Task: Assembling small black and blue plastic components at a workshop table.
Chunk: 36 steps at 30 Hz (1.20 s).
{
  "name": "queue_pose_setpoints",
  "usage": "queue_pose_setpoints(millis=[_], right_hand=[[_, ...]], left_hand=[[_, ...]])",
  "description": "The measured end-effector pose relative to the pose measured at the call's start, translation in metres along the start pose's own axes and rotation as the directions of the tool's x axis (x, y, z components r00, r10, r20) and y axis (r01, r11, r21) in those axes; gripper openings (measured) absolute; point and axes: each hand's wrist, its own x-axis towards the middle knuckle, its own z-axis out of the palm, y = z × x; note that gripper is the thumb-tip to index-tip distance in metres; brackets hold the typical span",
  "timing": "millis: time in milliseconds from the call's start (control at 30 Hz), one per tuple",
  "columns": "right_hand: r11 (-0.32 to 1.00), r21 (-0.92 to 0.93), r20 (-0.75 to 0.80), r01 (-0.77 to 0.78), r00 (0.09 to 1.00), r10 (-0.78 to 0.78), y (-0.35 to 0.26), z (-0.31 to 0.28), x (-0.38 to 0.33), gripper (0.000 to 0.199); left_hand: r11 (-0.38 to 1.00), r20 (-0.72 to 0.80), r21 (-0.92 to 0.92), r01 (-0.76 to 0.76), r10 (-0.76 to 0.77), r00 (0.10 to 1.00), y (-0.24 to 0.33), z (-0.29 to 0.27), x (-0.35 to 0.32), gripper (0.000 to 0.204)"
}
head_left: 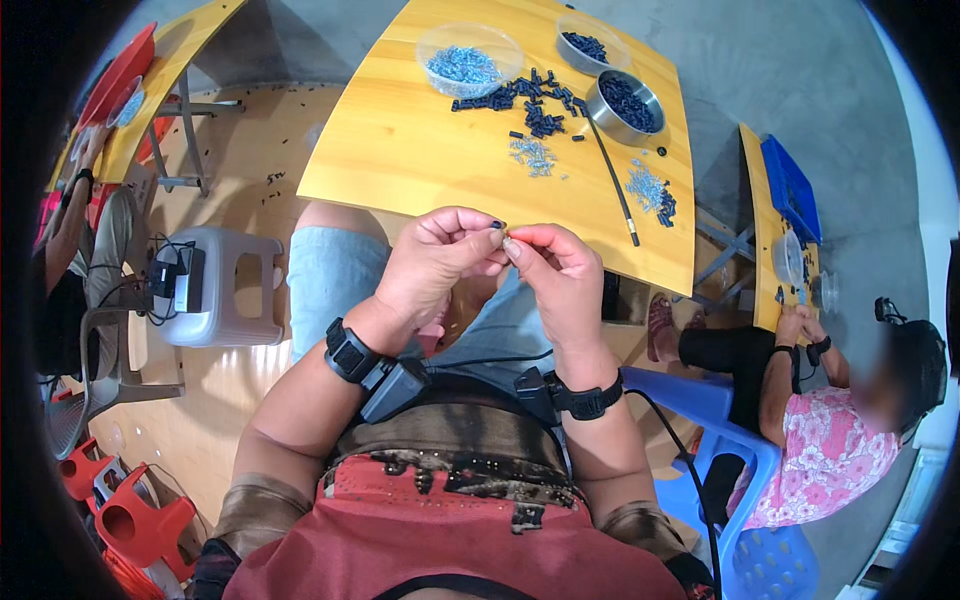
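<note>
My left hand [435, 262] and my right hand [562, 275] meet above my lap, just in front of the yellow wooden table [400, 150]. The left fingertips pinch a small black part [497, 225]; the right fingertips pinch a tiny piece against it. On the table lie a scatter of small black parts [530, 98], a little heap of silvery screws [532, 155], and another mixed heap [652, 192]. A clear dish of silvery screws [468, 62], a clear dish of black parts [590, 45] and a metal bowl of black parts [625, 105] stand at the far side.
A thin black rod [612, 180] lies across the table's right part. A grey plastic stool [215, 285] with devices stands left of my knee. A seated person [830, 410] works at a neighbouring table on the right; another person [70, 240] sits at the left. Red stools [125, 515] are stacked lower left.
</note>
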Motion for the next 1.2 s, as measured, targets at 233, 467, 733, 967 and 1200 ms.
queue_pose_setpoints(millis=[233,467,733,967,1200], right_hand=[[0.995,0.049,0.025,0.083,0.996,-0.085,-0.001,-0.002,-0.014,0.005],[0.992,0.077,0.006,0.097,0.995,-0.097,-0.014,-0.01,-0.026,0.007],[0.991,-0.012,0.06,0.134,0.989,-0.133,-0.027,-0.021,-0.036,0.007],[0.981,-0.105,0.067,0.166,0.985,-0.159,-0.027,-0.023,-0.038,0.006],[0.953,-0.241,0.106,0.181,0.981,-0.16,-0.033,-0.026,-0.037,0.006]], left_hand=[[1.0,0.051,0.006,0.017,-0.018,0.999,0.001,0.007,-0.017,0.012],[0.992,0.068,0.102,0.08,-0.087,0.994,0.001,0.013,-0.032,0.016],[0.976,0.096,0.208,0.056,-0.077,0.992,-0.003,0.02,-0.04,0.02],[0.965,0.122,0.258,0.049,-0.083,0.989,0.0,0.025,-0.046,0.018],[0.943,0.103,0.329,0.039,-0.077,0.992,0.004,0.028,-0.05,0.019]])
